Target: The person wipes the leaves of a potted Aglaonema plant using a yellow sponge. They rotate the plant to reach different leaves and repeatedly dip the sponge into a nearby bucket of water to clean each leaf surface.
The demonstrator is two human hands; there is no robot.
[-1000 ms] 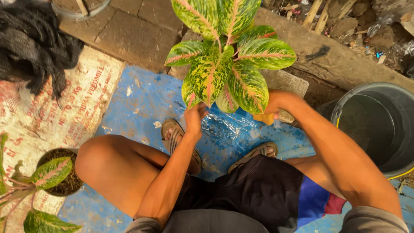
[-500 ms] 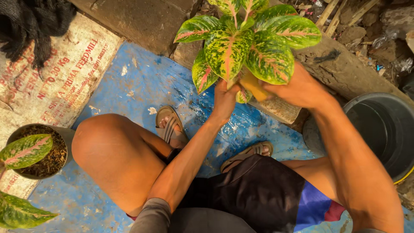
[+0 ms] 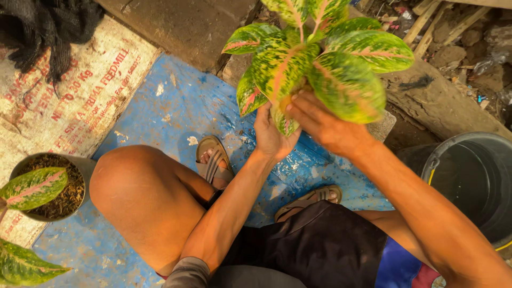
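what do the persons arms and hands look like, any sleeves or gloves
Both hands are bare: no gloves, rings or watch show on the left hand or the right hand. The forearms are uncovered. A grey sleeve ends at the left elbow; no sleeve shows on the right arm.

Grey sleeve (image 3: 186, 273), dark shorts (image 3: 320, 250) with blue panel, brown sandals (image 3: 213, 162)

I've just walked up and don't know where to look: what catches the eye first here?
First, the bright plant at top centre, its green leaves streaked pink and yellow, held up by both hands: the left hand from below, the right hand at its base. Beneath lies a blue tarp, with a dark bucket at right and a small potted plant at left.
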